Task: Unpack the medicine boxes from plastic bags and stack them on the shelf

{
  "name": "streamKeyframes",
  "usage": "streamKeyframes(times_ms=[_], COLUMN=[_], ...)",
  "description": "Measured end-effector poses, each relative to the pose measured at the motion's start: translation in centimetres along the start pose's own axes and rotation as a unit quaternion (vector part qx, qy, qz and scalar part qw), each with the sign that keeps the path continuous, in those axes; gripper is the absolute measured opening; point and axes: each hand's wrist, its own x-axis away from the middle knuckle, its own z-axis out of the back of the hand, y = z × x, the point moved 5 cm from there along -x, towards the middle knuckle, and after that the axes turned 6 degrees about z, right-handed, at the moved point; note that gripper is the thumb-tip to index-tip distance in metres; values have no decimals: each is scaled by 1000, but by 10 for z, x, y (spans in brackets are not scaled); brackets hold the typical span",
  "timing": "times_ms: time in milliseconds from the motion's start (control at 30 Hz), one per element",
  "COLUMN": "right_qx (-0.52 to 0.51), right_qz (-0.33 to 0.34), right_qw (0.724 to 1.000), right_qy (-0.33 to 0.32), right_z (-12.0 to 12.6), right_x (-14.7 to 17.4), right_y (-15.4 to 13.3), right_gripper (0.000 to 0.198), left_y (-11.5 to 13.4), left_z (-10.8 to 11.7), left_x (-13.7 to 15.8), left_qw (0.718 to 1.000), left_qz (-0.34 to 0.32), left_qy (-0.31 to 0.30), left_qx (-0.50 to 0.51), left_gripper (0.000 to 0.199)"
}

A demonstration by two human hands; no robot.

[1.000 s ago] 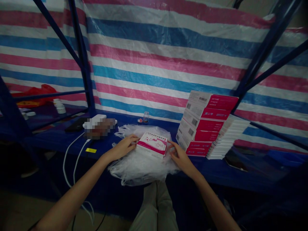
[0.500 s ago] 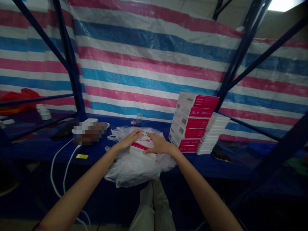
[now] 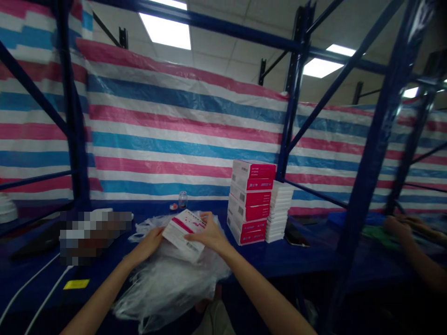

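Observation:
A white carton with a pink band and pink print (image 3: 185, 231) sits tilted between my two hands, above crumpled clear plastic bags (image 3: 174, 284). My right hand (image 3: 208, 235) grips its right side, thumb on the near face and fingers over the far edge. At the carton's left end, my left hand (image 3: 152, 243) holds the side; its fingertips are partly hidden behind the carton. To the right stands a stack of pink and white cartons (image 3: 248, 202), with a pile of thin white boxes (image 3: 279, 211) beside it.
A small glass jar (image 3: 183, 199) stands behind the bags on the blue table (image 3: 216, 204). A dark phone (image 3: 296, 235) lies right of the boxes. White cables (image 3: 45, 298) hang at left. Blue rack posts (image 3: 377, 139) rise nearby; another person's hand (image 3: 400, 228) is at far right.
My view has swung up and to the right. The carton lay flatter on the bags before; now it is lifted and tilted. My left hand has moved from its top to its left side.

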Motion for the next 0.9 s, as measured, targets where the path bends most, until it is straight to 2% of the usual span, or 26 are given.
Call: streamKeyframes(times_ms=[100,233,300,400,467,500,567,633,733,833,900], right_qx=[-140,-304,-362,-411,-416,-411,-396,-382,-357,-281,-210], right_qz=[-13,-25,-34,-26,-15,-13,-7,4,64,201,296], right_qw=[988,948,926,905,903,905,913,919,929,938,931], right_qy=[56,91,103,109,105,104,101,94,77,42,39], right_z=[4,15,23,34,39,41,44,48,64,93,116], right_x=[-6,-13,-15,-15,-13,-11,-6,3,18,30,35], right_y=[-10,-33,-42,-53,-61,-65,-77,-91,-115,-140,-152], right_gripper=[74,67,62,56,55,55,58,60,56,56,60], left_y=[4,8,16,44,72,87,117,144,181,216,236], left_z=[-5,-9,-8,-3,-4,-6,-18,-32,-43,-40,-36], left_x=[-4,-5,-2,9,19,24,33,37,42,50,49], left_qw=[996,979,972,972,973,971,963,959,946,916,902], left_qz=[-25,-18,-31,-84,-140,-170,-222,-244,-267,-309,-318], left_qy=[-16,-28,-11,62,117,137,146,141,184,247,266], left_qx=[-82,-199,-232,-212,-140,-98,-44,-28,0,67,122], left_gripper=[45,49,47,45,51,62,91,109,110,104,96])
